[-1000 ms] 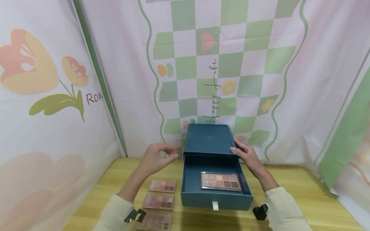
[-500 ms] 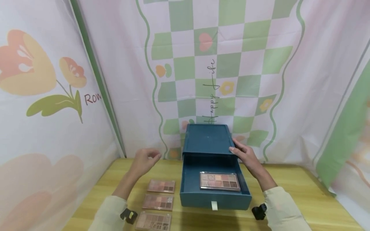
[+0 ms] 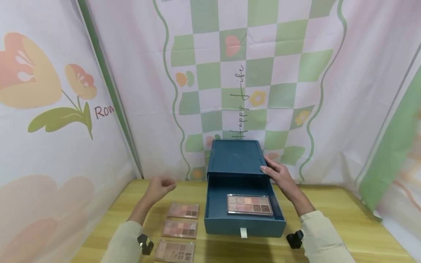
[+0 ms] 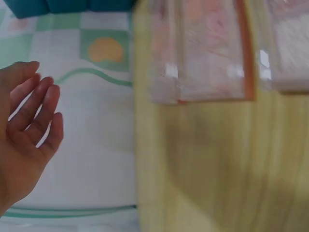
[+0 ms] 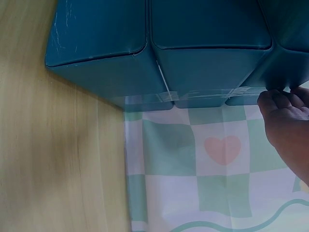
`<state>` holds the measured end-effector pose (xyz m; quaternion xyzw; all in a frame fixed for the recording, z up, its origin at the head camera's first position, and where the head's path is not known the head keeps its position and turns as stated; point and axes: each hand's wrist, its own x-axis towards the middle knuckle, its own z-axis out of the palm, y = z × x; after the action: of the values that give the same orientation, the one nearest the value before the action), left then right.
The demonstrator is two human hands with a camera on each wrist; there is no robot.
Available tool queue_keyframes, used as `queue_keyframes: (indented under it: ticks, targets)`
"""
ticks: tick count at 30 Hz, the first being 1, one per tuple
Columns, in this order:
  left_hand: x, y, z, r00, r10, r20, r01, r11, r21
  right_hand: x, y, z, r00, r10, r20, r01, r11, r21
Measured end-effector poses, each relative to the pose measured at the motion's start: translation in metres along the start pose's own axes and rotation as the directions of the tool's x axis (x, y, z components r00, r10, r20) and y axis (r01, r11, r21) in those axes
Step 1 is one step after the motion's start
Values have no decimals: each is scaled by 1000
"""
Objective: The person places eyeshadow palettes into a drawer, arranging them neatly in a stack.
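Note:
A dark teal drawer box (image 3: pixel 235 157) stands at the back, its top drawer (image 3: pixel 245 227) pulled out with a white tab on the front. Inside lies an eyeshadow palette (image 3: pixel 250 205). My right hand (image 3: pixel 285 180) holds the box's upper right edge, thumb over the front corner and fingers along the side. In the right wrist view, its fingertips meet the teal wall (image 5: pixel 207 72). My left hand (image 3: pixel 159 190) hovers left of the box with loosely bent fingers and nothing in them; the left wrist view shows its bare palm (image 4: pixel 24 150).
Three more palettes lie in a column on the wooden table left of the box: a far one (image 3: pixel 183 210), a middle one (image 3: pixel 179 229) and a near one (image 3: pixel 175 251). A patterned cloth (image 3: pixel 227 76) hangs behind the table.
My left hand has moved left, away from the box. My right hand keeps its place at the box's edge, and the drawer and palettes stay put.

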<state>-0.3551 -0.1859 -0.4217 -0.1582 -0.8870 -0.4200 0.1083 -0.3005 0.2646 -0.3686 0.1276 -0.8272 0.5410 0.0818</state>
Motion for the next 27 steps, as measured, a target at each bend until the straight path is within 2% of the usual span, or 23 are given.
queue_keyframes:
  ticks: [3, 6, 10, 15, 19, 27]
  targets:
    - [-3, -12, 1, 999, -49, -1, 49, 999, 13, 1, 0, 0, 1000, -2, 6, 2, 1000, -1]
    - [-8, -23, 2, 997, -69, 24, 68, 997, 41, 2, 0, 1, 1000, -1, 12, 1, 1000, -4]
    - [-12, -36, 5, 993, -47, 112, 37, 996, 87, 1, 0, 1, 1000, 3, 10, -2, 1000, -1]
    - [-20, -48, 10, 974, -87, 210, 72, 994, 77, 0, 1, 1, 1000, 1, 8, -1, 1000, 7]
    - [-25, -54, 14, 965, -126, 230, 113, 991, 70, -1, 1, 1, 1000, -2, 6, 2, 1000, 7]
    - [-27, -54, 20, 959, -101, 265, 76, 992, 102, -1, 1, 1, 1000, 2, -6, -2, 1000, -1]
